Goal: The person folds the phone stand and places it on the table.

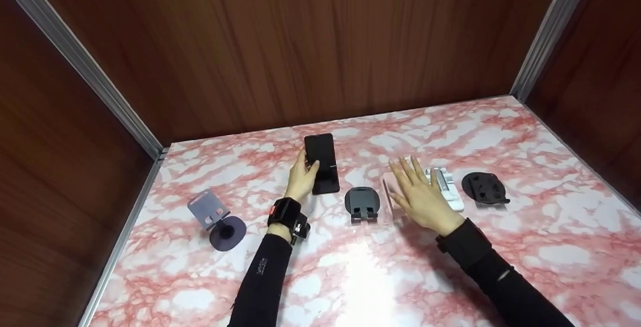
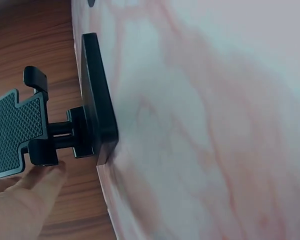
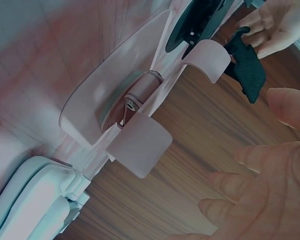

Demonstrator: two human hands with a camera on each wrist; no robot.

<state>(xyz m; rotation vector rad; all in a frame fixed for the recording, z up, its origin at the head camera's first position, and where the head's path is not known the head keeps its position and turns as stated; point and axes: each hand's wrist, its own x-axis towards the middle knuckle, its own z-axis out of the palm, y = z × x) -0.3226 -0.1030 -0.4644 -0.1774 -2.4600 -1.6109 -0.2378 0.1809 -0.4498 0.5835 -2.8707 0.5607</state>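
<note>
My left hand (image 1: 299,179) holds a black phone stand (image 1: 326,179) at the back of the table, thumb on its near side. In the left wrist view, the stand's textured plate (image 2: 20,130) with two hooks joins a thick rectangular base by a hinge. The base stands on the tabletop. My right hand (image 1: 418,197) is spread with fingers straight, palm down, over a pale pink phone stand (image 3: 142,145), partly covering it in the head view. To its right lies a white phone stand (image 1: 453,197), partly hidden by the hand.
A dark grey folded phone stand (image 1: 363,199) lies between the hands. Far right is a black folded stand (image 1: 483,188); at left a purple-grey one stands unfolded on a round base (image 1: 228,234). Wood-look panels (image 1: 300,41) enclose the marbled table (image 1: 200,277).
</note>
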